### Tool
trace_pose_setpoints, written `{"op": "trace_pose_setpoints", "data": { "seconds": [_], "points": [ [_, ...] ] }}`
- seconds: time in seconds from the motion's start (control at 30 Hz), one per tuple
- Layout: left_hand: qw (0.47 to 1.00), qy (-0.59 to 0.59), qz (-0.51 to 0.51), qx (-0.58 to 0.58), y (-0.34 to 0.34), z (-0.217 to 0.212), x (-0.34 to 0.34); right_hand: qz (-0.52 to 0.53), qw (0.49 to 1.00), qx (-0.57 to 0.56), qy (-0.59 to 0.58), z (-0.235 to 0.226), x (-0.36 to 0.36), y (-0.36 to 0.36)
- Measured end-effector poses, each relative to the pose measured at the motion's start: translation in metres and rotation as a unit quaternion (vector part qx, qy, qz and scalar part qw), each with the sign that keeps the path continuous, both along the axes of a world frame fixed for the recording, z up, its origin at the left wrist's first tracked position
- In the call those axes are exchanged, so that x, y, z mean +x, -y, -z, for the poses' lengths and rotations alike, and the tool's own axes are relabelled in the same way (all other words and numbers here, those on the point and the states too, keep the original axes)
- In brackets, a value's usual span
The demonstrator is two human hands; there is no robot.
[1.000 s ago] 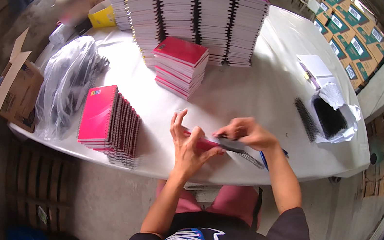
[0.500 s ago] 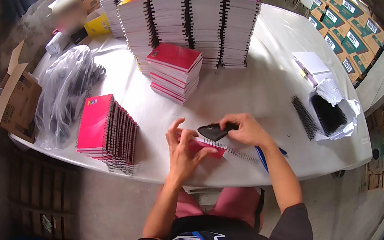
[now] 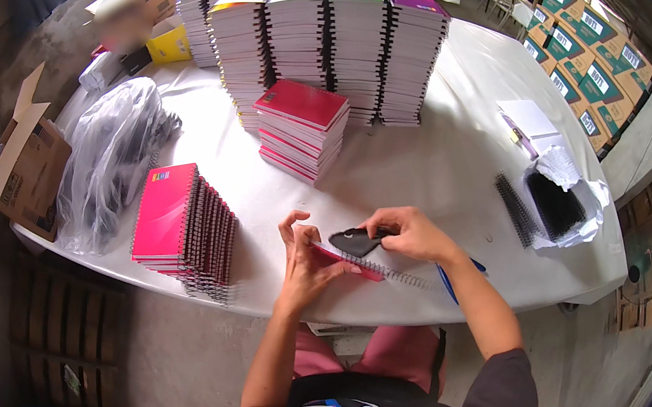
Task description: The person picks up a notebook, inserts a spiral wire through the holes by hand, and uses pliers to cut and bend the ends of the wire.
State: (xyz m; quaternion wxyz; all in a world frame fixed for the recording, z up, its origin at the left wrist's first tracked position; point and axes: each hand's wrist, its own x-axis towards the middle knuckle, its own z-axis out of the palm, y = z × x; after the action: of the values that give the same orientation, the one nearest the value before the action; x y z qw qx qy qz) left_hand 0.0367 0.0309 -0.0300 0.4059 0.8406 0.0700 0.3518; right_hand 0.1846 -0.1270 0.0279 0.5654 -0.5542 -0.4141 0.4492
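Observation:
My left hand (image 3: 304, 271) grips a red notebook (image 3: 369, 273) near the table's front edge, thumb on the near side and fingers behind. A thin wire coil (image 3: 415, 281) runs along the notebook's upper edge and sticks out past its right end. In my right hand (image 3: 413, 234) is a flat black piece (image 3: 354, 242) of flexible-looking material, pinched between thumb and fingers and held against or just above the coil. Its exact contact with the coil is hard to see. A blue-handled tool (image 3: 449, 285) lies partly hidden beneath my right forearm.
Coil-bound red notebooks (image 3: 164, 214) are stacked at left, another red stack (image 3: 302, 108) stands ahead, and tall notebook stacks (image 3: 353, 49) rise behind. At right, black coils (image 3: 556, 207) lie in white wrapping. A plastic bag (image 3: 108, 165) and an open carton (image 3: 35, 171) sit far left.
The black piece has shifted slightly left and turned along the coil with my right hand. The notebook has tilted a little in my left hand. The view has shifted slightly.

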Motion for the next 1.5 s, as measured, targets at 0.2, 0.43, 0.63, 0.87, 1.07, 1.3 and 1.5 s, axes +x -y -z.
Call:
{"op": "trace_pose_setpoints", "data": {
  "seconds": [0.2,0.43,0.63,0.87,1.07,1.3,1.5],
  "points": [
    [0.994,0.014,0.037,-0.098,-0.005,0.022,0.002,0.075,0.981,-0.108,0.144,-0.001,0.000,-0.010],
    [0.978,-0.016,0.020,-0.209,-0.001,0.019,0.008,0.120,0.959,-0.125,0.222,-0.009,-0.004,-0.012],
    [0.985,-0.017,0.030,-0.169,-0.004,0.020,0.008,0.074,0.978,-0.107,0.166,-0.006,-0.008,-0.028],
    [0.987,-0.022,0.013,-0.161,0.001,0.014,0.005,0.048,0.994,0.012,0.094,0.007,-0.008,-0.041],
    [0.995,0.000,0.009,-0.101,-0.005,0.023,0.005,0.108,0.972,0.013,0.207,0.004,-0.015,-0.035],
    [0.918,0.091,0.081,-0.377,0.000,0.011,-0.006,0.352,0.831,-0.137,0.409,-0.007,-0.009,0.063],
    [0.904,0.148,0.027,-0.401,0.033,-0.027,-0.007,0.392,0.662,-0.280,0.575,0.062,-0.075,0.136]
  ]
}}
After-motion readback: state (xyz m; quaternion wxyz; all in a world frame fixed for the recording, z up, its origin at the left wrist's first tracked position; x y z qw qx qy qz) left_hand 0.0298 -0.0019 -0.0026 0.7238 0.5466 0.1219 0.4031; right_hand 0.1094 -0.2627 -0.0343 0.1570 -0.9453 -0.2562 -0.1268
